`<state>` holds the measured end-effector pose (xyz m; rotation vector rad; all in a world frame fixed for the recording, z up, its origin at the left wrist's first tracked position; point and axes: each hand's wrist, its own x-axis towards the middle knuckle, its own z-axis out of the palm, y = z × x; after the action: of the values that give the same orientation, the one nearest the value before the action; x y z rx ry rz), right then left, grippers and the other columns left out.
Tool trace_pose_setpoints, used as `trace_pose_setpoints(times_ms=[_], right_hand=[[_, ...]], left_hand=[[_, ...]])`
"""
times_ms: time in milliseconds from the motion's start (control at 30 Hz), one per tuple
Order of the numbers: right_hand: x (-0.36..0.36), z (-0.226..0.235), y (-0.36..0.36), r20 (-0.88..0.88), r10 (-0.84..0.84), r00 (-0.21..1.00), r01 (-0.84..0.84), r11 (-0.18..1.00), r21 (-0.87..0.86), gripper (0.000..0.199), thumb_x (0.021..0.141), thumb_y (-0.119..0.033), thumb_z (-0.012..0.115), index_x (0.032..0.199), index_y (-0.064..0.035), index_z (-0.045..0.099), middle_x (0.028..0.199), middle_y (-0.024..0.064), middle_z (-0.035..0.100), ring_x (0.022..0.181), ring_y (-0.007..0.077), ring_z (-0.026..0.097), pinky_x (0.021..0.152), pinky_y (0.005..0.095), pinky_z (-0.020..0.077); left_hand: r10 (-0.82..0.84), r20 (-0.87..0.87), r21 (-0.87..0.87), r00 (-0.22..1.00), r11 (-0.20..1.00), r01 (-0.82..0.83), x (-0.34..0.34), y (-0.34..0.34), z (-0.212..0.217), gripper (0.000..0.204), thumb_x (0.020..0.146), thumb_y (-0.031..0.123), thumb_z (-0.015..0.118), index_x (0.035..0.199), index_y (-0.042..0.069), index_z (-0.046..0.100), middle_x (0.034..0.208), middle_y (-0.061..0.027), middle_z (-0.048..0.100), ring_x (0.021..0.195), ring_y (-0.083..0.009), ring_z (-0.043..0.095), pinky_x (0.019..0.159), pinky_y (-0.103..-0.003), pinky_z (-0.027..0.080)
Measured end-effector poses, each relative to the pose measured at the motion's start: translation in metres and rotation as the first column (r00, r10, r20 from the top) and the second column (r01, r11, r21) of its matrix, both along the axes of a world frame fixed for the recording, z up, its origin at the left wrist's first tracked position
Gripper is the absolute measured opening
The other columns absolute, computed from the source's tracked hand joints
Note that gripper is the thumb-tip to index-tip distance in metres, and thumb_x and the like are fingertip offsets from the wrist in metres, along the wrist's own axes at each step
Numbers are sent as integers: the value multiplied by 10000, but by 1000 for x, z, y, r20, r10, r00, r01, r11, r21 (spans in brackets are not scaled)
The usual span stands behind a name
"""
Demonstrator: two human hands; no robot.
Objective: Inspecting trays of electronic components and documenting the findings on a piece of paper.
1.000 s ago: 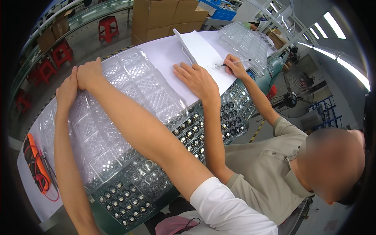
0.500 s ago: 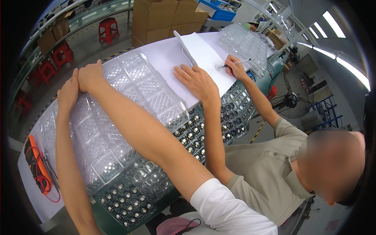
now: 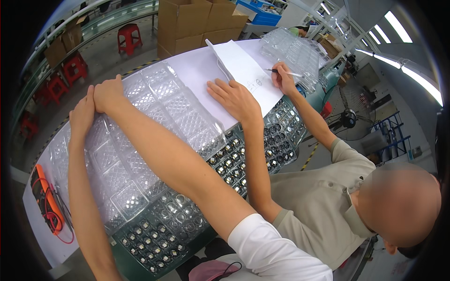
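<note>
Evidently light and flexible, the clear dimpled plastic blister tray (image 3: 140, 140) seems best taken by its far edge, where left hand (image 3: 82, 117) and right hand (image 3: 108, 95) press with fingers curled together.

I note my hands on a clear, glossy, faceted plastic cover (image 3: 140, 140) over a dark green tray (image 3: 154, 243) of shiny glassy-looking parts, beside matt white paper (image 3: 243, 70), brown cardboard boxes (image 3: 187, 23) and red plastic stools (image 3: 129, 37).
</note>
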<state>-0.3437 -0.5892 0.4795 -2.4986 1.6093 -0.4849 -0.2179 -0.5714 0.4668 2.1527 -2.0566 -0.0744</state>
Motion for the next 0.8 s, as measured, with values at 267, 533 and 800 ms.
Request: trace_pose_setpoints(times_ms=[267, 533, 800], right_hand=[[1, 0, -1, -2, 2, 1000, -2, 1000, -15, 288, 817, -248, 481, 990, -124, 675, 1026, 81, 655, 1015, 239, 595, 1013, 475, 254], [1, 0, -2, -8, -1, 1000, 1, 1000, 1, 281, 805, -250, 495, 981, -126, 676, 1018, 77, 657, 1006, 233, 600, 1004, 477, 261], [1, -2, -2, 15, -12, 1000, 13, 999, -31, 247, 761, -216, 529, 927, -114, 680, 957, 81, 666, 953, 239, 615, 967, 441, 302]], left_hand=[[7, -227, -162, 974, 986, -45, -9, 9, 4, 665, 916, 537, 170, 1152, 74, 584, 1130, -157, 593, 1122, -344, 497, 1001, -471, 239], [-3, -211, -172, 977, 985, -34, -11, 12, 5, 669, 915, 539, 166, 1146, 72, 586, 1124, -160, 595, 1120, -344, 498, 995, -457, 253], [3, -236, -152, 972, 988, -40, -10, 10, 5, 671, 911, 548, 170, 1153, 76, 582, 1133, -152, 592, 1127, -340, 494, 995, -462, 252]])
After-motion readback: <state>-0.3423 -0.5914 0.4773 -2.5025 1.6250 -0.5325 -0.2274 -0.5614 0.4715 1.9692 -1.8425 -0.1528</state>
